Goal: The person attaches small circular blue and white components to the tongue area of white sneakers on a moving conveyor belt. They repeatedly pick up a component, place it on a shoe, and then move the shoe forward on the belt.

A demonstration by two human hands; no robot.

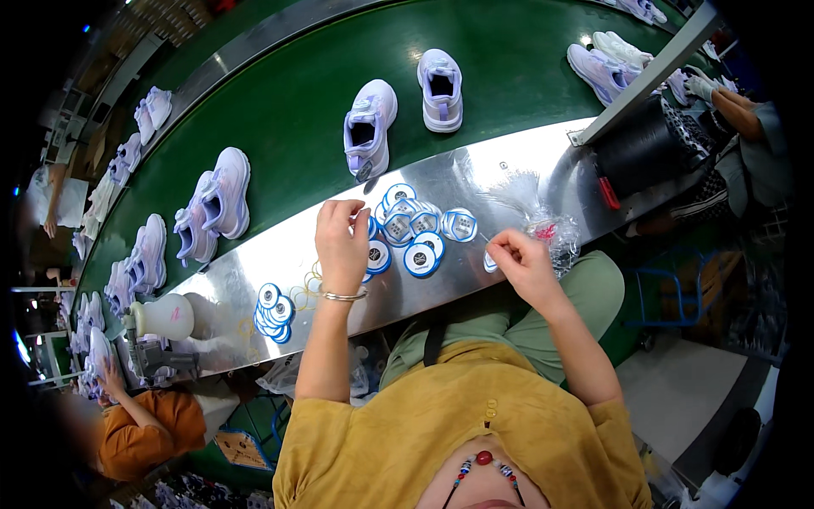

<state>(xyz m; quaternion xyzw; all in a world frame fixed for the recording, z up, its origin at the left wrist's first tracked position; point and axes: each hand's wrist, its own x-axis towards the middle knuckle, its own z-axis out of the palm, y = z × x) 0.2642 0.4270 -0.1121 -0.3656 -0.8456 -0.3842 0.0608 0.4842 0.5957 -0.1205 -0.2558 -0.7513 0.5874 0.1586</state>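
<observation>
My left hand (341, 242) hovers over a heap of round white-and-blue tags (415, 229) on the metal ledge (475, 182), fingertips pinched at the heap's left edge on one tag. My right hand (521, 259) is at the ledge's near edge, fingers pinched on a small round tag (490, 261) and a thin string. A second stack of round tags (273, 311) lies further left on the ledge, with loose loops of yellowish string (307, 288) beside it.
A green conveyor belt (297, 93) carries pale lilac shoes (369, 127) (441, 89) (214, 204). A clear plastic bag (549, 231) lies right of my hand. A white bottle (165, 316) stands at left. Other workers sit at lower left (140, 428) and upper right (738, 110).
</observation>
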